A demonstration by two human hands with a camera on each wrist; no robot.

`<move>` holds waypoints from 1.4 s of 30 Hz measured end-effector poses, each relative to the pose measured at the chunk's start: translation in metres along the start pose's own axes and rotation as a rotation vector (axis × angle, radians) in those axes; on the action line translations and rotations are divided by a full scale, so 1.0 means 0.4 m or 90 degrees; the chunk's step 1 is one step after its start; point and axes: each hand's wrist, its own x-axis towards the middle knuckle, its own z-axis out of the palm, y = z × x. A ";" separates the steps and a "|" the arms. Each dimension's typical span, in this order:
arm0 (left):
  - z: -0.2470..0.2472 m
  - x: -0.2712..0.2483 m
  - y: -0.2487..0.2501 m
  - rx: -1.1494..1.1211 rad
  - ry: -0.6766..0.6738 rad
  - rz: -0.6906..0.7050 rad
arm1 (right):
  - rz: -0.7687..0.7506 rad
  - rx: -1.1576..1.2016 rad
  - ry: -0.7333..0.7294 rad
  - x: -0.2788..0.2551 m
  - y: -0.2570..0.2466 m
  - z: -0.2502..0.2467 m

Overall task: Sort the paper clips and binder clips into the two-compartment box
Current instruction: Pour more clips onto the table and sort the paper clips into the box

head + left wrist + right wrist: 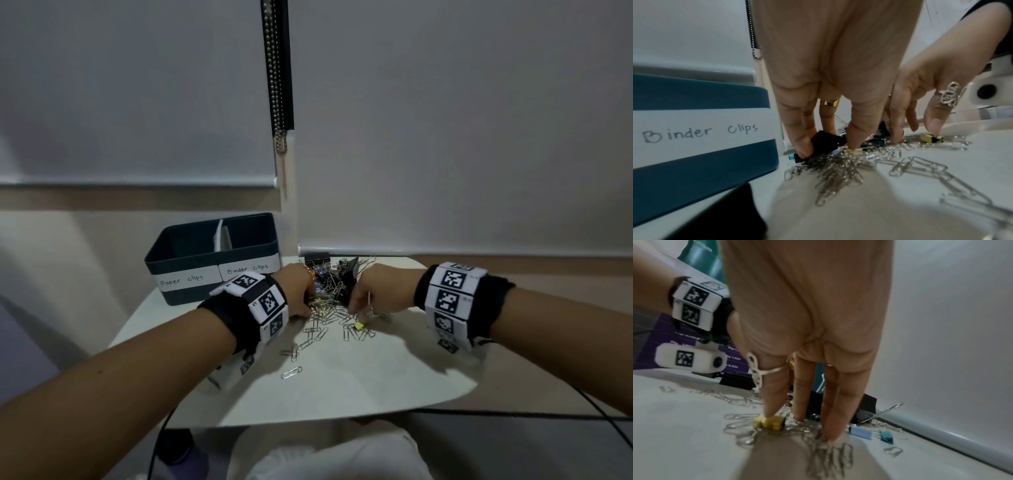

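On a small white table [359, 387], against the back left corner, a dark blue two-compartment box [219, 260] with a white divider [219, 236] across its middle; front strip labelled "Paper clips" on the left half, "Binder clips" on the right. Nothing visible inside either compartment from the head view, though the floors sit mostly hidden behind the front wall. Just right of the box, a tangled heap of silver paper clips [329, 308] mixed with binder clips [349, 274], loose paper clips trailing toward the near edge. Left hand [296, 291] down in the heap beside the box, fingers extended, index and thumb tips pressed around a black binder clip [824, 142], apparently pinching it. Right hand [376, 291] opposite, fingers straight and spread, tips resting on the paper clips, one fingertip touching a small yellow binder clip [769, 422]; nothing gripped. Light blue and teal binder clips [871, 434] lying just beside the right fingertips, near the wall.
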 end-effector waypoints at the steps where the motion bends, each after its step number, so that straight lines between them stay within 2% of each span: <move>1: 0.001 0.000 -0.003 -0.016 0.004 -0.002 | 0.003 -0.010 -0.005 0.002 -0.001 0.007; 4: 0.002 -0.002 -0.016 -0.061 0.036 -0.012 | -0.006 -0.032 0.009 0.014 -0.006 0.031; 8: -0.019 -0.028 -0.051 -0.090 0.119 0.002 | -0.072 0.014 0.019 0.019 -0.037 0.045; 16: -0.019 -0.100 -0.136 -0.074 0.181 0.008 | -0.148 0.039 0.092 0.062 -0.074 0.021; 20: -0.004 -0.096 -0.165 -0.084 0.202 -0.020 | -0.207 0.005 0.068 0.090 -0.102 0.022; 23: -0.001 -0.083 -0.162 -0.102 0.208 -0.035 | -0.252 -0.083 0.015 0.115 -0.131 0.038; 26: 0.002 -0.074 -0.152 -0.103 0.195 -0.034 | -0.249 -0.107 -0.035 0.115 -0.131 0.046; 31: 0.021 -0.087 -0.146 -0.076 0.141 -0.022 | -0.259 -0.037 -0.088 0.040 -0.083 0.031; 33: 0.020 -0.097 -0.144 -0.059 0.147 -0.027 | -0.252 0.021 -0.057 0.025 -0.057 0.029; 36: 0.015 -0.119 -0.130 -0.018 0.186 -0.040 | -0.196 0.065 0.055 0.030 -0.026 0.035; 39: 0.017 -0.154 -0.087 -0.024 0.200 0.010 | -0.137 0.048 0.046 0.038 -0.037 0.043; 42: 0.042 -0.173 -0.032 -0.066 0.081 0.068 | -0.127 -0.025 -0.010 0.052 -0.068 0.044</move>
